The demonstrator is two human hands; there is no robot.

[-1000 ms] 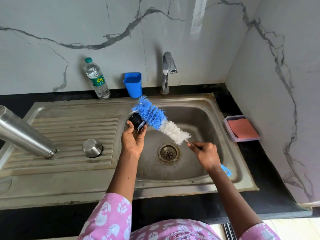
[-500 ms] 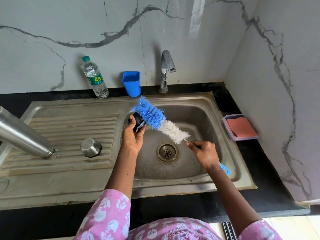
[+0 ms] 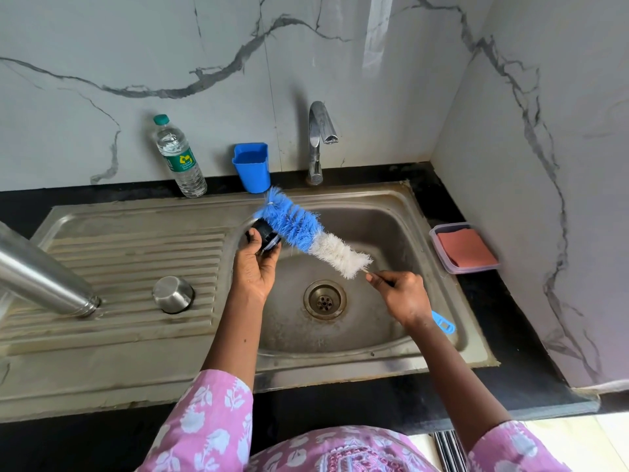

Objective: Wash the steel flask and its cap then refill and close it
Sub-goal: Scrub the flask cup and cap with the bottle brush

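Head view: steel flask (image 3: 37, 274) slants upper-left to lower-right, lower end on drainboard (image 3: 136, 253).

Steel drainboard (image 3: 136, 253) bearing flask (image 3: 41, 281) and steel cap (image 3: 173, 294), black counter (image 3: 517, 342) with water bottle (image 3: 178, 158), blue cup (image 3: 252, 166), sponge box (image 3: 473, 268)

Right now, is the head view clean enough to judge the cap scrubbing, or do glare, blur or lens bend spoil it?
Head view: the black cap and brush are sharp, with no motion blur. The wide lens bows the sink rim and stretches the steel flask, which is cut off at the left edge. One pale glare streak lies on the wall above the tap, clear of the work.
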